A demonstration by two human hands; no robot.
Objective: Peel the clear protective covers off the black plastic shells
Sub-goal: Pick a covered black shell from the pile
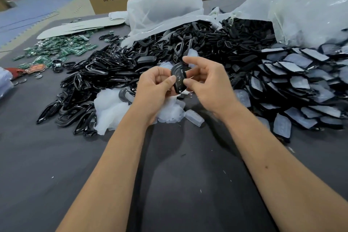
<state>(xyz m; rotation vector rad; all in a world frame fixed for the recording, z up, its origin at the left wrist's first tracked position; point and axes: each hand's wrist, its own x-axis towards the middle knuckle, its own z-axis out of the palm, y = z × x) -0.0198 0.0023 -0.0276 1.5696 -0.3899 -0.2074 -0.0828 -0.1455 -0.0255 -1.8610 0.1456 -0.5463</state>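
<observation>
Above the table's middle: both hands held one black shell [178,79] up off the grey table [169,175], probably so its edges could be reached from both sides.
Left hand [156,88]: fingers were curled and its thumb pressed against the shell's left edge, seemingly to steady the part.
Right hand [207,85]: thumb met the shell's right edge and the forefinger arched over the top; whether it had caught a film corner could not be told.
Cover on the held shell: too small and glossy to say if it was on or off.
Covered shells [301,88]: a heap with pale film faces lay to the right, within the right hand's reach, apparently the waiting stock.
Bare black parts [105,81]: a large pile spread left and behind the hands.
Peeled film [111,109]: crumpled clear scraps lay just under the left hand, likely dropped where they came away.
Plastic bags [291,6]: open at the back, black parts spilling out.
Green circuit boards [62,47]: far left, well apart.
</observation>
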